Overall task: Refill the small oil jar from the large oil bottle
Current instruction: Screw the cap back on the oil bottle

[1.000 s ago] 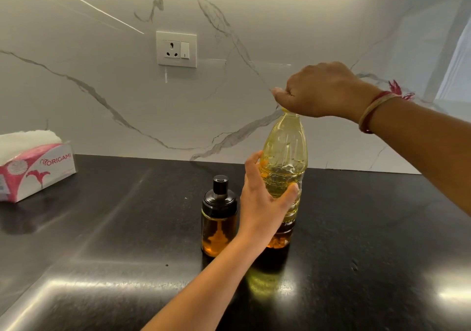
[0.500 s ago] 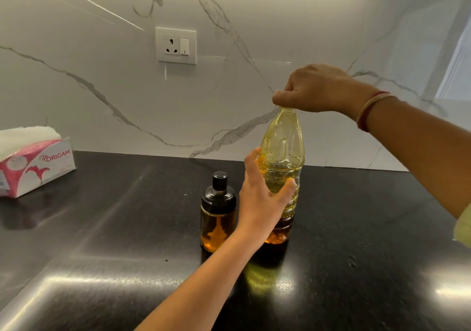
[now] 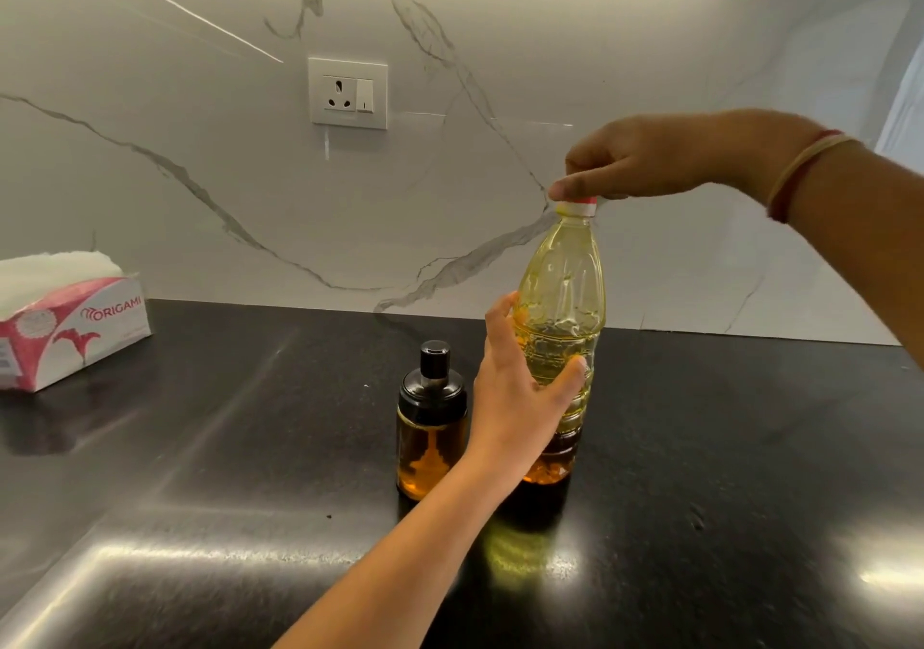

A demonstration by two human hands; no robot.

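Here my left hand (image 3: 520,388) wraps the middle of the large oil bottle (image 3: 560,328), upright on the black counter (image 3: 200,448), the small oil jar (image 3: 431,423) just beside it; higher up, my right hand (image 3: 645,158) pinches its red cap (image 3: 577,204).

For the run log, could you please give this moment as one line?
left hand: steadies bottle | right hand: grips cap | jar: lid on, beside bottle
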